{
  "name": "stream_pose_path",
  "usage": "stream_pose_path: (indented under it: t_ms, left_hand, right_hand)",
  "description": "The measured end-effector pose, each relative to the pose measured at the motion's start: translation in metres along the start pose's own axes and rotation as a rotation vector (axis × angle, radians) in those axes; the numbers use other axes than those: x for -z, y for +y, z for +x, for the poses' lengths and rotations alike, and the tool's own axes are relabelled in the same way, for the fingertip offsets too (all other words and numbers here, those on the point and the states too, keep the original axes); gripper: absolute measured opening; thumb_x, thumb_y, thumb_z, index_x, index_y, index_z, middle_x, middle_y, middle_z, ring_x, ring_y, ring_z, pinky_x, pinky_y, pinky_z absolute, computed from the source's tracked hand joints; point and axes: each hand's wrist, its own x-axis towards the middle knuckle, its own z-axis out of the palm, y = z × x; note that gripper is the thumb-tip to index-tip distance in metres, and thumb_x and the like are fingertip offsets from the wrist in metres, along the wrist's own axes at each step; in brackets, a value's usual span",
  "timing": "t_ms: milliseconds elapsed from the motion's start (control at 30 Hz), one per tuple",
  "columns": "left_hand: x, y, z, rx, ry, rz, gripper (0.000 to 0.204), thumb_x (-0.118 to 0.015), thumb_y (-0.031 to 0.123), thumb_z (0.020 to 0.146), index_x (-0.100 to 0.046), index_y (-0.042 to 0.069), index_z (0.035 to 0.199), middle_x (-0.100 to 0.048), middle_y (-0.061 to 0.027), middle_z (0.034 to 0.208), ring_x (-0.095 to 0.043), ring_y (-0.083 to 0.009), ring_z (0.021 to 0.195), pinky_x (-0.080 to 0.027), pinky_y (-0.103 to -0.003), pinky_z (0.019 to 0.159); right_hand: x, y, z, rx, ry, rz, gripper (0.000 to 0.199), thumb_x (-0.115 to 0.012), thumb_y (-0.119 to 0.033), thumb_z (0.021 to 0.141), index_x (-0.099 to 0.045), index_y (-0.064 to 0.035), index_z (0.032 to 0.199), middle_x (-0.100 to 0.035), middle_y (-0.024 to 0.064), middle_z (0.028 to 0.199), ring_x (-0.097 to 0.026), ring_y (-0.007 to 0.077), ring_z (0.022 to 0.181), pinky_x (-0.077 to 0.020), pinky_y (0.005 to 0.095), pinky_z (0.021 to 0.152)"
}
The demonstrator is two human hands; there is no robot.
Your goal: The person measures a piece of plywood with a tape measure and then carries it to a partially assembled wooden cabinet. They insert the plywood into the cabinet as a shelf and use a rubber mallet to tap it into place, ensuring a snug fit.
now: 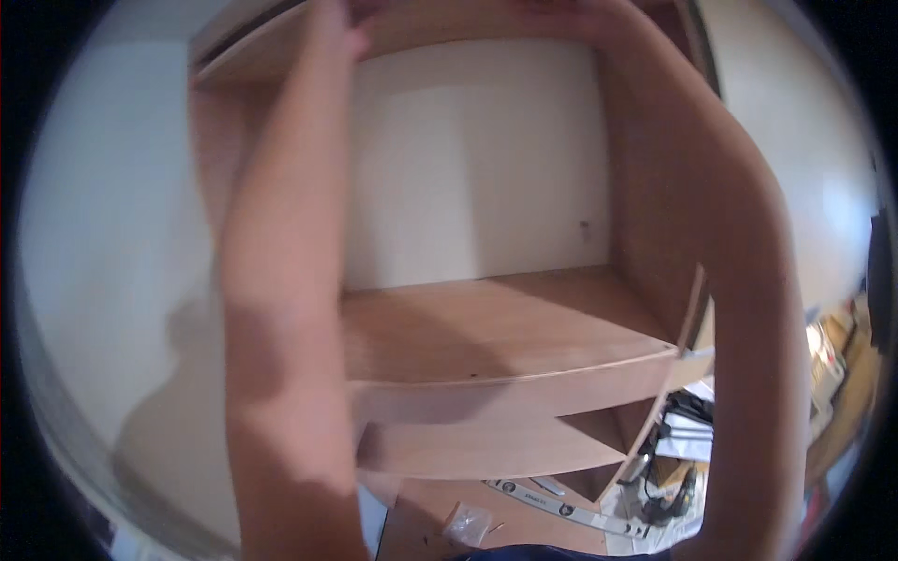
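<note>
Wooden cabinet fills most of the view, straight ahead, open front facing the person. Pale wall runs along its left, arm-shaped shadow low on it. Two bare forearms are the main obstruction: left forearm hides most of the cabinet's left side and the left end of the shelf; right forearm crosses the right side and cuts off some of the clutter behind. White back panel is visible between them, small dark mark near its lower right. Wood shelf sits below that panel, its front edge bowed by the lens. Top board spans the upper opening, in front of both hands' reach. Under the shelf, a lower board, then a long pale bar lying at an angle. Right of it, dark clutter on and beside white paper, too jumbled to sort. Clear plastic bag lies near the bar's left end. Left hand is at the top board, blurred; right hand is also up there, cropped by the frame. Can't tell for either: finger spread, grip, or actual contact.
</note>
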Motion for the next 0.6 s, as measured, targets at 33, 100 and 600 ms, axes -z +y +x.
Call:
stream_pose_path:
  t_ms: [33, 100, 600]
  left_hand:
    - [-0.002, 0.004, 0.007, -0.016, -0.073, 0.018, 0.04, -0.068, 0.025, 0.089, -0.059, 0.004, 0.122, -0.059, -0.0172, 0.123, -0.057, -0.0323, 0.114, -0.05, -0.052, 0.101]
    - [0.012, 0.03, -0.012, -0.097, 0.167, 0.106, 0.058, -0.069, 0.025, 0.088, -0.048, 0.007, 0.139, -0.047, -0.0186, 0.141, -0.047, -0.0334, 0.13, -0.046, -0.052, 0.109]
    - [0.02, 0.029, -0.005, -0.137, 0.205, 0.107, 0.06, -0.067, 0.029, 0.093, -0.044, 0.007, 0.144, -0.035, -0.0194, 0.153, -0.039, -0.0364, 0.14, -0.047, -0.057, 0.11]
  right_hand:
    - [0.004, -0.011, -0.018, -0.015, 0.029, -0.083, 0.067, -0.058, -0.04, 0.104, -0.04, 0.0104, 0.145, -0.049, 0.0304, 0.139, -0.055, 0.0417, 0.125, -0.0528, 0.0575, 0.103]
    - [0.018, 0.005, -0.007, -0.064, -0.173, -0.327, 0.068, -0.055, -0.036, 0.106, -0.033, 0.0109, 0.15, -0.041, 0.0328, 0.148, -0.046, 0.0438, 0.136, -0.0465, 0.0601, 0.109]
    - [0.045, 0.09, 0.061, 0.091, 0.027, 0.06, 0.063, -0.051, -0.023, 0.106, -0.028, 0.0108, 0.154, -0.039, 0.034, 0.151, -0.041, 0.0454, 0.142, -0.0433, 0.0623, 0.112]
